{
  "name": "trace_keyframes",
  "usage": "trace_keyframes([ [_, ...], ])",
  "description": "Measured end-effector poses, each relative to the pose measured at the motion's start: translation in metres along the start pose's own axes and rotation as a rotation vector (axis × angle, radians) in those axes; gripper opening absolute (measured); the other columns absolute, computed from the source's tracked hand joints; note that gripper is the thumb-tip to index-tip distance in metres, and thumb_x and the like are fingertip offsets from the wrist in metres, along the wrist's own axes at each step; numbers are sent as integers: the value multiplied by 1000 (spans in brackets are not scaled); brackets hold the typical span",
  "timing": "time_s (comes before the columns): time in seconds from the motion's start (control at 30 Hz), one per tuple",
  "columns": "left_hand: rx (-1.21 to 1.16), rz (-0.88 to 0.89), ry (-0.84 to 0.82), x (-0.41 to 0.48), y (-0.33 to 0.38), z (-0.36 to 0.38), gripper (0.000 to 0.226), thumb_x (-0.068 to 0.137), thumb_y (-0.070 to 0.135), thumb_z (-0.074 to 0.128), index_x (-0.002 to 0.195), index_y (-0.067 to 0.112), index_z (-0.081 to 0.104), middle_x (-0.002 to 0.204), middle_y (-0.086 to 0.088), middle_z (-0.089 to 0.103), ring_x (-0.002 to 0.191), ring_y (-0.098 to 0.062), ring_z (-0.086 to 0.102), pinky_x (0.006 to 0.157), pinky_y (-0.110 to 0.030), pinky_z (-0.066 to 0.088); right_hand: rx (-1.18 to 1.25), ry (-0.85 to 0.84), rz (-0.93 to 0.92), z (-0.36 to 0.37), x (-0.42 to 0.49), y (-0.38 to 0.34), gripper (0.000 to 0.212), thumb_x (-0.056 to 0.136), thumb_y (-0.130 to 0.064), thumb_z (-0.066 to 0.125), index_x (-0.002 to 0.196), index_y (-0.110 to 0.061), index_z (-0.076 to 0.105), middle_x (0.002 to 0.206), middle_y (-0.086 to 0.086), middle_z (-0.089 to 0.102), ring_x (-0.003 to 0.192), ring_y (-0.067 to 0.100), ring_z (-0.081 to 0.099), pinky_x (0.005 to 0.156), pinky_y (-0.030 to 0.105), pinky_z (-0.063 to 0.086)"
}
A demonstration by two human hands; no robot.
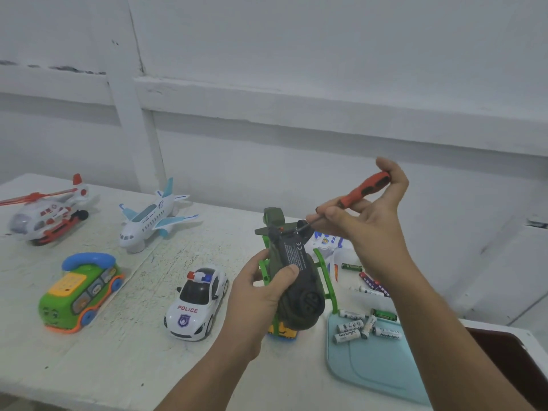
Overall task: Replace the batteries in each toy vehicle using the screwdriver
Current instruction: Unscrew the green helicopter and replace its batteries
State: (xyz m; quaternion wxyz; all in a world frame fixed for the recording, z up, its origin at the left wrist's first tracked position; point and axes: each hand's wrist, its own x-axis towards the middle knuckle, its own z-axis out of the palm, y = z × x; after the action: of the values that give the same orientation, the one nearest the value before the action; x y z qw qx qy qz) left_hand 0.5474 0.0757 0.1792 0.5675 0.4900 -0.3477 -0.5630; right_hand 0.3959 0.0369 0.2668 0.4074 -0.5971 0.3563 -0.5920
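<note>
Left hand [261,295]: fingers and thumb curled round the green toy helicopter [299,280], held belly-up above the worktop [118,351].
Right hand [370,226]: pinches the orange screwdriver [364,189], tip at the helicopter's underside.
Batteries [353,330]: several lie on the blue tray [376,369], right of the helicopter.

Landmark: police car [197,304], on the table [118,360]. Left of it sits the telephone bus toy [80,292]; behind-left the airplane toy [154,216]; farther left and back the rescue helicopter toy [47,215]. Just right of it is the army helicopter toy [296,280], held off the table in the left hand [261,295], with the right hand's [370,223] screwdriver [366,188] at its far end. Farther right lies the tray [376,369] with batteries [353,326] at its back, and loose batteries [373,284] behind it.
</note>
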Motion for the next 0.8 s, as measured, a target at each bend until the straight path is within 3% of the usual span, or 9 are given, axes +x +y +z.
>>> trace_keyframes([
  [0.17,-22,-18,-10,1,2,4,38,81,23,78,115,36,66,111,-5,70,87,-24,75,68,-43,63,-17,15,-28,-1,1,9,76,90,15,54,132,-37,16,85,21,65,76,38,71,74,46,59],
  [0.3,-26,-10,-8,3,4,7,35,81,22,78,111,39,67,109,-4,72,90,-25,74,72,-47,62,-64,-18,-120,-1,-2,10,72,90,17,50,127,-35,18,85,20,61,77,34,72,77,46,59],
  [0.4,-26,7,-7,5,7,8,39,81,18,78,112,39,67,104,0,73,88,-25,75,75,-51,62,-111,-42,-212,0,-5,13,76,88,19,51,116,-46,24,85,14,61,78,34,71,79,52,58],
  [0.5,-9,28,-11,7,10,9,37,81,13,78,101,42,69,96,6,74,83,-22,75,74,-50,62,-186,-81,-285,-2,-3,11,79,87,19,51,111,-52,26,84,11,61,79,34,70,74,57,56],
  [0.67,50,47,15,11,15,9,45,71,19,88,99,49,69,105,8,68,94,-26,72,85,-54,58,-304,-211,-154,-6,20,-10,74,89,12,53,113,-50,21,88,15,57,69,28,72,68,52,59],
  [0.8,25,42,-25,13,18,11,37,76,15,81,90,48,70,98,8,69,87,-26,74,79,-51,60,-366,-292,2,-3,48,-25,74,88,11,54,117,-47,19,90,24,59,66,33,71,68,52,59],
])
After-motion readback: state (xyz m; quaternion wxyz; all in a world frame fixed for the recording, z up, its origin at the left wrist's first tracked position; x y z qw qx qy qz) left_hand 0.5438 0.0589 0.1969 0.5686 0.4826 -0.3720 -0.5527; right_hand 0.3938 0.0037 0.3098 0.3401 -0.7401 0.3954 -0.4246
